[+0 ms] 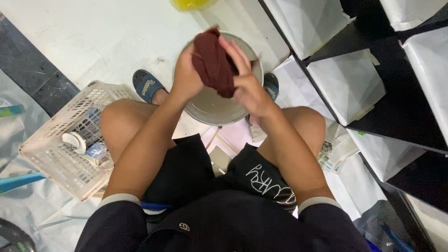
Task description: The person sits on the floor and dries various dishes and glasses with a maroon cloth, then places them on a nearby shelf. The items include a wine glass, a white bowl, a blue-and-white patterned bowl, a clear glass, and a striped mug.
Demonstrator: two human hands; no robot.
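Both my hands hold a dark maroon cloth [213, 63], bunched and twisted, above a round metal basin [210, 109] that stands on the floor between my feet. My left hand [186, 74] grips the cloth from the left side. My right hand [246, 77] wraps over its right side with the fingers across the top. The basin's inside looks grey and wet. I sit with bare knees apart, in dark shorts and blue slippers [145, 85].
A white plastic basket [56, 154] with a few small items stands on the floor at my left knee. Black shelving with white paper-covered panels [347, 84] fills the right side. A yellow object [191, 3] sits at the top edge. Newspaper [336, 149] lies under my right knee.
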